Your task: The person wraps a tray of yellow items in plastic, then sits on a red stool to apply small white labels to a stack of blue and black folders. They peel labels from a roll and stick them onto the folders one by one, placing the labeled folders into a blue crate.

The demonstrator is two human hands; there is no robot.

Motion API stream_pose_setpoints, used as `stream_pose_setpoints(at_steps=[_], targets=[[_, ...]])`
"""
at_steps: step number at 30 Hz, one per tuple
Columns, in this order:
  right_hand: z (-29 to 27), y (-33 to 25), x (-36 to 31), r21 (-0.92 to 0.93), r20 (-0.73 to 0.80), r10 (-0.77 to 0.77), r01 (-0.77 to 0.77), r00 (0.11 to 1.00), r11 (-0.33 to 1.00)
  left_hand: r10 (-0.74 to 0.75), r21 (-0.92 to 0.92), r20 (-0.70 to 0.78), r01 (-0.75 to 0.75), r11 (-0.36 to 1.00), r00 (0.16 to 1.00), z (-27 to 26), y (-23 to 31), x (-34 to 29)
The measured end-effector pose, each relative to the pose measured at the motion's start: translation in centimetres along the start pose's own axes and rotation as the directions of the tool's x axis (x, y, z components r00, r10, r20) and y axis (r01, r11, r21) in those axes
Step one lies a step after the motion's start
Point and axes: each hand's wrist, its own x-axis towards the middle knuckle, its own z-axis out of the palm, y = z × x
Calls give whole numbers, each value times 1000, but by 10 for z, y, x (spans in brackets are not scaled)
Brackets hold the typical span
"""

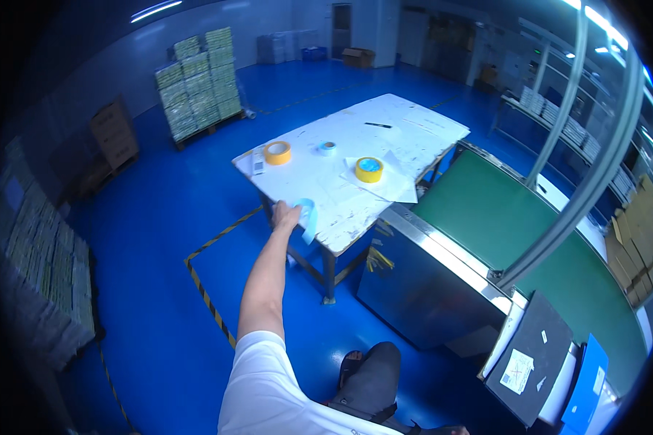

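Observation:
My left hand (287,215) reaches out to the near left edge of a white worktable (319,180). Its fingers are closed on a light blue roll of tape (307,210), and a loose strip hangs from the roll over the table edge. Farther back on the tabletop lie an orange roll of tape (276,152), a small light blue roll (328,148) and a yellow roll (368,170) resting on white paper. Only a sliver of my right hand (457,431) shows at the lower edge, its fingers hidden.
Right of the table runs a green conveyor belt (479,196) with a metal side and upright posts. A dark board (533,359) and a blue folder (585,384) lie at its near end. Stacked pallets (199,87) stand on the blue floor, which has striped marking tape (203,286).

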Motion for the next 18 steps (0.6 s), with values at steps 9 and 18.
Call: stream_pose_setpoints(at_steps=[9, 18], targets=[[101, 21, -1, -128, 307, 94, -57, 947, 990, 428, -416, -310, -526, 742, 849, -1, 33, -119], [225, -149, -47, 96, 549, -380, 395, 744, 914, 507, -873, 488, 399, 282, 710, 39, 53, -362]])
